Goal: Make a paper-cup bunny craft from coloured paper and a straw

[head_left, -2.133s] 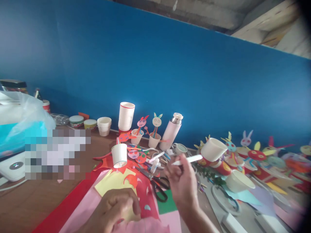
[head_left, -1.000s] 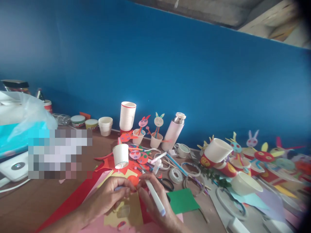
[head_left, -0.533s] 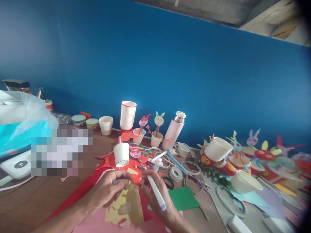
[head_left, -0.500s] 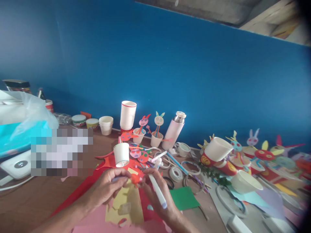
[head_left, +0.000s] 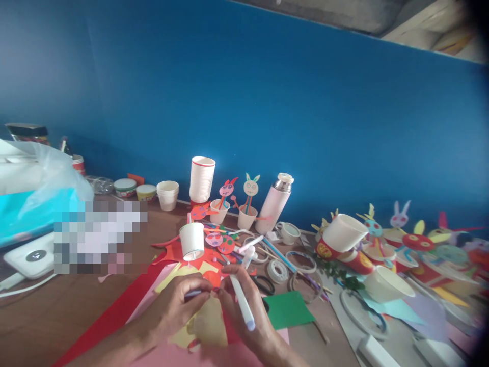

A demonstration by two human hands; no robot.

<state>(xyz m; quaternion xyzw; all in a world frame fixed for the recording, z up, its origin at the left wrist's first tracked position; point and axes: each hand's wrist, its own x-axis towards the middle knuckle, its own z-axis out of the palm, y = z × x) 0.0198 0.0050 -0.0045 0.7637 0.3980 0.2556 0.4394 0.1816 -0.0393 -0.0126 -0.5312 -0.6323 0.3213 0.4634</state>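
Note:
Over the papers, my left hand (head_left: 179, 305) is closed, its thumb and fingers pinched at the edge of a small round piece of orange paper (head_left: 212, 278). A short purple-grey thing, perhaps a marker cap, shows between its fingers. My right hand (head_left: 248, 306) is closed round a white marker (head_left: 241, 302) with a lavender end that points down toward me. The right fingertips meet the left ones at the orange paper; the marker's tip is hidden. Just beyond stands an upturned white paper cup (head_left: 192, 239). Yellow paper (head_left: 210, 321) lies beneath my hands.
Behind are a stack of paper cups (head_left: 202, 179), paper rabbit figures in cups (head_left: 247, 216) and a pink thermos (head_left: 274, 205). To the right lie tape rolls (head_left: 277, 271), green paper (head_left: 291, 311) and more cup figures (head_left: 374, 250). A plastic bag (head_left: 38, 188) sits at the left.
Both hands have shifted slightly down and come closer together at the orange paper. The papers beneath have shifted a little. The marker stays in my right hand.

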